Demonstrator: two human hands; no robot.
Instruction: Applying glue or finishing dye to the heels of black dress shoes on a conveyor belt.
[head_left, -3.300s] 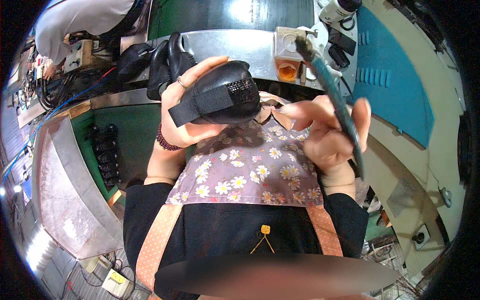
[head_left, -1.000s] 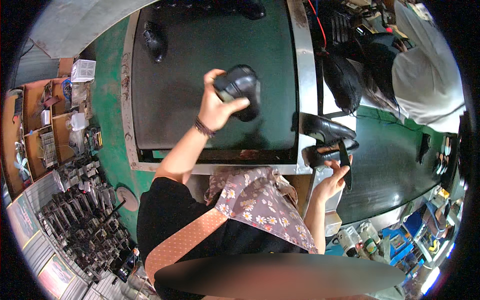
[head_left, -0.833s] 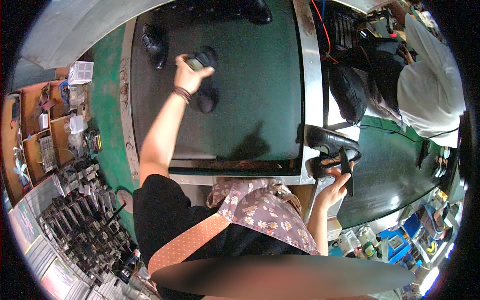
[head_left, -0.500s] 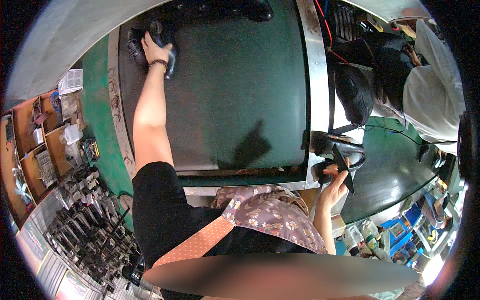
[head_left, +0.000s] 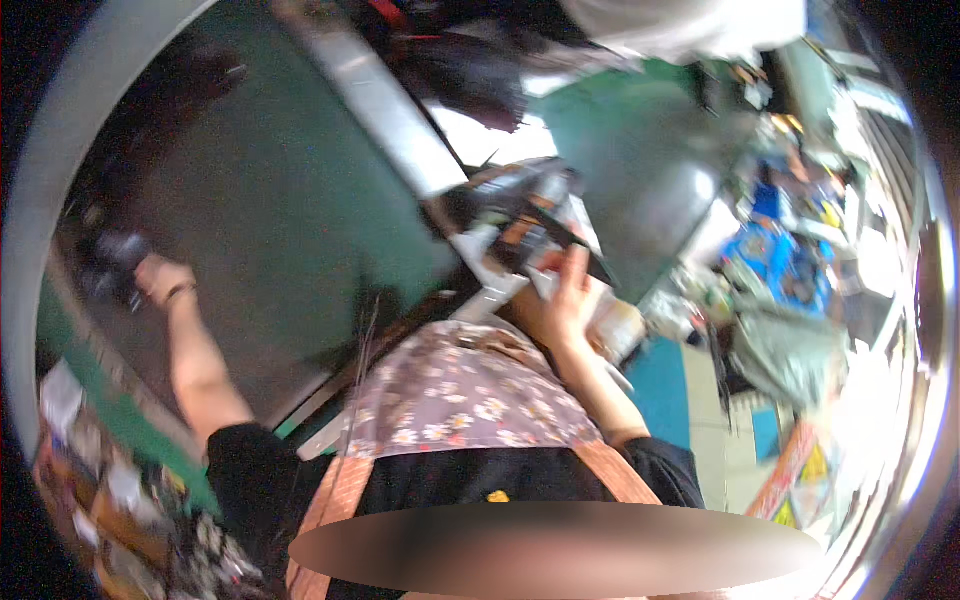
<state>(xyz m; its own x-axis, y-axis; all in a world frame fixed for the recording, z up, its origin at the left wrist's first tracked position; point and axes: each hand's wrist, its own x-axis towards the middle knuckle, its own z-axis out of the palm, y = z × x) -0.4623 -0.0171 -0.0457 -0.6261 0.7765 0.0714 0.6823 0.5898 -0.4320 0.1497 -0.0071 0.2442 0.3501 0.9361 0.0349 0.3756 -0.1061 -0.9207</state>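
Pretty blurry shot, so take the fine detail with a grain of salt. The left hand is stretched way out to the far left end of the green conveyor belt, and it looks closed around a dark shoe sitting right by the belt's curved grey rim. The fingers themselves are smeared, so I can't say how tight the grip is, only that hand and shoe are touching. There's not much room out there: the shoe is practically against the rim, with another dark lump just beyond it further up the belt.

The right hand is up near the belt's near right corner, wrapped around a dark hand tool with a bit of orange on it. It sits just over the metal side rail that runs along the belt's right edge, and a cluttered stand is packed in just beside it.

Between the two hands the belt is a wide stretch of bare green surface. The floral apron presses up against the belt's near edge. To the right there's a second green table, well apart from the shoe.
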